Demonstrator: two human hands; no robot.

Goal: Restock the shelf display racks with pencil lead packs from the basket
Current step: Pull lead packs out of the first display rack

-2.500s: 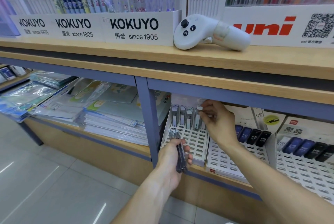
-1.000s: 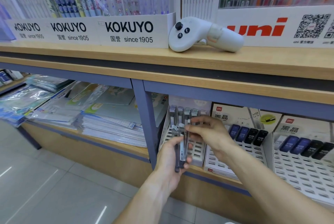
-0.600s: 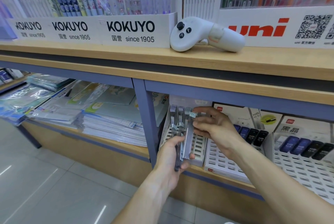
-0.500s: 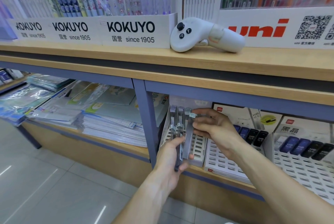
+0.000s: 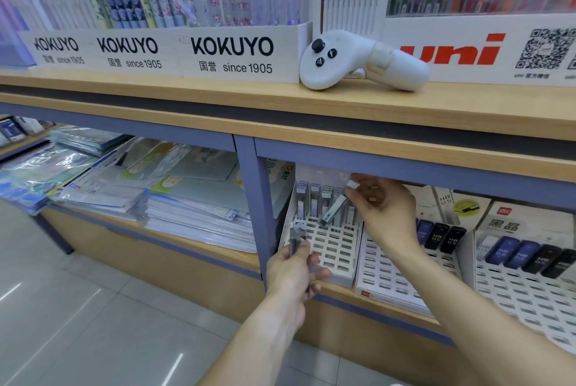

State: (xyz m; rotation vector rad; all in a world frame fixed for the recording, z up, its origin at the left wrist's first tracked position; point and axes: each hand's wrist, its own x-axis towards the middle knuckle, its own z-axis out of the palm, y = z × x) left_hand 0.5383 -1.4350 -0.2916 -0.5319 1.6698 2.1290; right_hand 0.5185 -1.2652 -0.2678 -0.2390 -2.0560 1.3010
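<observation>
A long wooden shelf (image 5: pixel 218 105) runs across the scene, with a lower shelf bay beneath it split by a blue-grey upright post (image 5: pixel 254 198). On the top board, far back, stand white KOKUYO pen display boxes (image 5: pixel 174 52) at left and a uni display (image 5: pixel 467 49) at right, and a white handheld controller (image 5: pixel 358 60) lies on its side between them at the board's front. In the left part of the lower bay lie stacks of plastic-wrapped paper goods (image 5: pixel 140 192). To the right of the post sit three white slotted display racks: the leftmost rack (image 5: pixel 333 245) has a row of grey pencil lead packs (image 5: pixel 311 198) standing upright along its far edge, while the middle rack (image 5: pixel 389 273) and right rack (image 5: pixel 530 292) hold dark blue and black packs. The right hand (image 5: pixel 383 211) reaches into the far end of the leftmost rack, fingers pinched around the top of one grey lead pack (image 5: pixel 335 209), which tilts with its lower end down against the slots just beside the standing row. The left hand (image 5: pixel 294 276), nearer and lower at the rack's front left corner, is closed around a small bundle of spare lead packs (image 5: pixel 294 237) held upright. No basket is in view.
</observation>
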